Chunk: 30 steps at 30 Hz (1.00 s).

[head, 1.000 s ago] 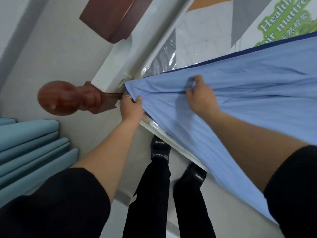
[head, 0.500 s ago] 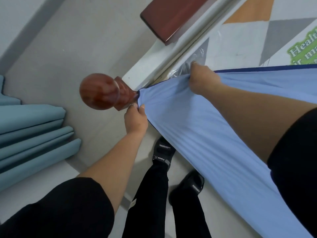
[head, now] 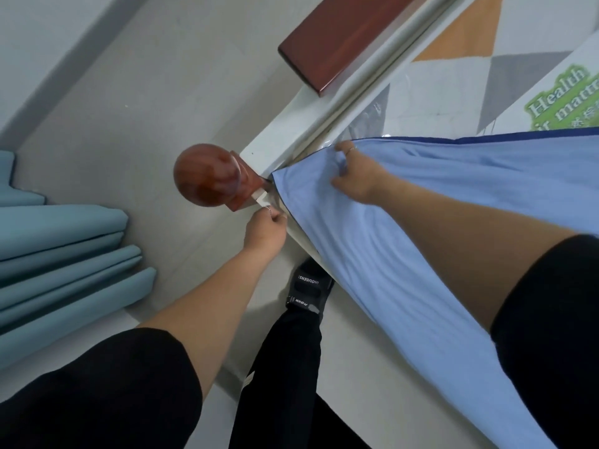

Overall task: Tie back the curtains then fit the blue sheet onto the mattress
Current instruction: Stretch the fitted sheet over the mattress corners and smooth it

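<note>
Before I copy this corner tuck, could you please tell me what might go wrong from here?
The blue sheet is stretched taut between the left hand and right hand; it could slip off the plastic-wrapped mattress corner. The left hand works close beside the wooden bedpost knob, so knuckles or fabric might catch there.

The sheet [head: 405,228] is showing a plain light blue with a dark navy edge. The mattress [head: 453,79] is displaying orange, grey and white triangles and a green label lettered in white. The bedpost knob [head: 207,175] is gleaming reddish brown, like the wooden panel [head: 340,37]. The curtains [head: 64,254] are hanging in muted teal. The shoe [head: 309,286] is showing black with pale lettering.
</note>
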Each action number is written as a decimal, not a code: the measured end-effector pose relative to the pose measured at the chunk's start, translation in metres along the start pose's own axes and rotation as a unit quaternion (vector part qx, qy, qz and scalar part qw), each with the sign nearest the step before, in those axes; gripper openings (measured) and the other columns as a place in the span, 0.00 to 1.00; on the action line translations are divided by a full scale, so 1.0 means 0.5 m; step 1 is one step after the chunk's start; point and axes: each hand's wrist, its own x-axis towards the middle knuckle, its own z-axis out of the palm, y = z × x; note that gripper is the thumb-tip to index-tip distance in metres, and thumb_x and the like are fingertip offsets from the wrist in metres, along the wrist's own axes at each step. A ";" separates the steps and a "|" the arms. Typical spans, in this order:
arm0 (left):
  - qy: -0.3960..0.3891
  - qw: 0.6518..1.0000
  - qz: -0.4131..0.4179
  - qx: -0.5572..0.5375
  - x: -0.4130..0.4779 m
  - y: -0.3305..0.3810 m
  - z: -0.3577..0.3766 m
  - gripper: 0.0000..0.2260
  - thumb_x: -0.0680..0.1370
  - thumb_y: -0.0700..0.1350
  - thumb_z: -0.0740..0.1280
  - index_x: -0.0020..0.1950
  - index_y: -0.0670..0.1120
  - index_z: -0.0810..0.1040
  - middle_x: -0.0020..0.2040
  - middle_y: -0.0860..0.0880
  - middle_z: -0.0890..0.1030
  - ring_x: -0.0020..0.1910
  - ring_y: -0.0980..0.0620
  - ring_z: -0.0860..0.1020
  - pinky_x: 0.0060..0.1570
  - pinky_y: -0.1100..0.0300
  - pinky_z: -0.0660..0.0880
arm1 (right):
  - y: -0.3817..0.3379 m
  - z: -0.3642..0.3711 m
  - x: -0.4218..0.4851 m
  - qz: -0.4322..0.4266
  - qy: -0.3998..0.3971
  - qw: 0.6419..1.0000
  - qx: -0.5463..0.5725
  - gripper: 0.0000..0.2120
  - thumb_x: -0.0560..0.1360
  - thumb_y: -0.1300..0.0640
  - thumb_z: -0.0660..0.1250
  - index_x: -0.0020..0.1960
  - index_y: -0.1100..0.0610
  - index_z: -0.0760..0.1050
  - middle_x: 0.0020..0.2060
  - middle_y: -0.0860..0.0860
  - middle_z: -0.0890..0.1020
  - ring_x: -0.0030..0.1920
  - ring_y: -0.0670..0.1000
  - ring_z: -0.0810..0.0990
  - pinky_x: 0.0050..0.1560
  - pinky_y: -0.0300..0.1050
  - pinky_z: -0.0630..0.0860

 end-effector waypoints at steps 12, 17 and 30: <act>-0.059 0.997 -0.041 -0.019 -0.040 0.068 -0.005 0.17 0.79 0.60 0.64 0.46 0.46 0.76 0.43 0.45 0.85 0.35 0.50 0.80 0.33 0.57 0.75 | 0.132 0.204 -0.252 0.233 0.054 0.893 0.382 0.03 0.76 0.61 0.63 0.49 0.57 0.72 0.40 0.58 0.81 0.34 0.56 0.79 0.38 0.46 0.75; 0.049 0.993 -0.054 -0.093 0.019 0.079 0.016 0.27 0.68 0.63 0.70 0.52 0.40 0.78 0.45 0.42 0.84 0.39 0.45 0.83 0.35 0.55 0.77 | 0.147 0.265 -0.341 0.257 0.061 0.855 0.447 0.04 0.77 0.60 0.62 0.51 0.56 0.74 0.41 0.55 0.84 0.34 0.52 0.80 0.36 0.43 0.75; 0.045 0.986 -0.013 0.160 -0.052 0.093 -0.025 0.16 0.83 0.49 0.60 0.62 0.38 0.75 0.60 0.38 0.80 0.59 0.37 0.78 0.55 0.50 0.73 | 0.140 0.190 -0.388 0.324 0.161 0.784 0.504 0.07 0.77 0.58 0.62 0.52 0.61 0.75 0.43 0.59 0.84 0.35 0.54 0.81 0.36 0.43 0.75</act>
